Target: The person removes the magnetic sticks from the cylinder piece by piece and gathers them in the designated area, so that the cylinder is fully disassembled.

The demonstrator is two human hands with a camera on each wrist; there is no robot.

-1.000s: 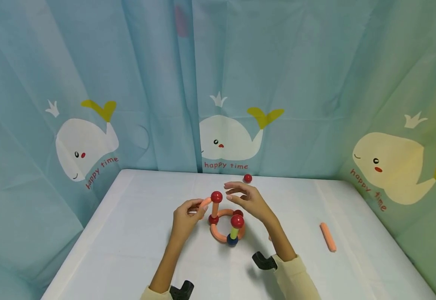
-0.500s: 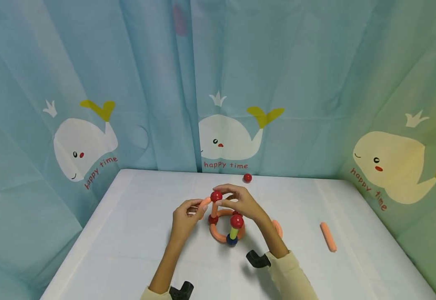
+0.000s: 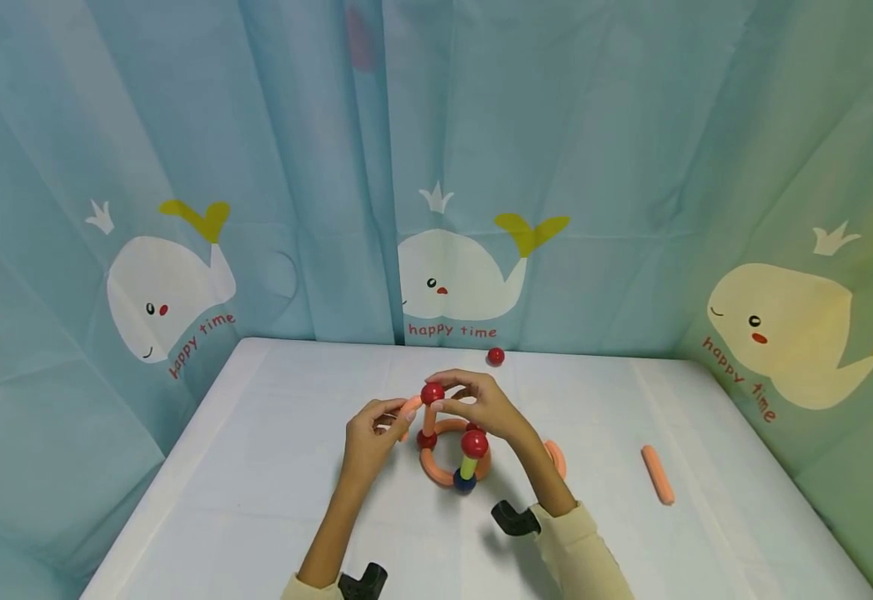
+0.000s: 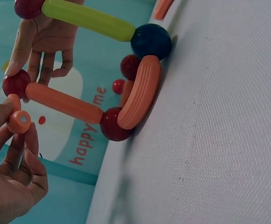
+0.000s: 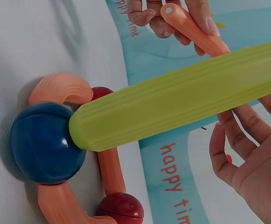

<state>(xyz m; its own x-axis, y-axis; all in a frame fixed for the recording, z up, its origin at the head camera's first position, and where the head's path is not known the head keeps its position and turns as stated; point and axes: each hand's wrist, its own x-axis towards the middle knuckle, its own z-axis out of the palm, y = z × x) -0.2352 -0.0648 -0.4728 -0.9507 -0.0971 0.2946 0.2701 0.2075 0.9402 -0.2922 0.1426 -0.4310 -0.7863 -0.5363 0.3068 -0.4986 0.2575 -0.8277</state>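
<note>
The left hand [image 3: 364, 437] pinches a curved orange stick [image 3: 410, 406] against the red ball [image 3: 432, 392] the right hand [image 3: 489, 408] grips atop an upright stick [image 4: 65, 103].

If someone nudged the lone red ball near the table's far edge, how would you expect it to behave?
The lone red ball would probably roll readily, being round and unattached. Its glossy highlight suggests a smooth, perhaps slightly slippery surface.

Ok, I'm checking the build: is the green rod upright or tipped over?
Upright: in the head view, the green rod stands on the blue ball, a red ball atop it.
</note>
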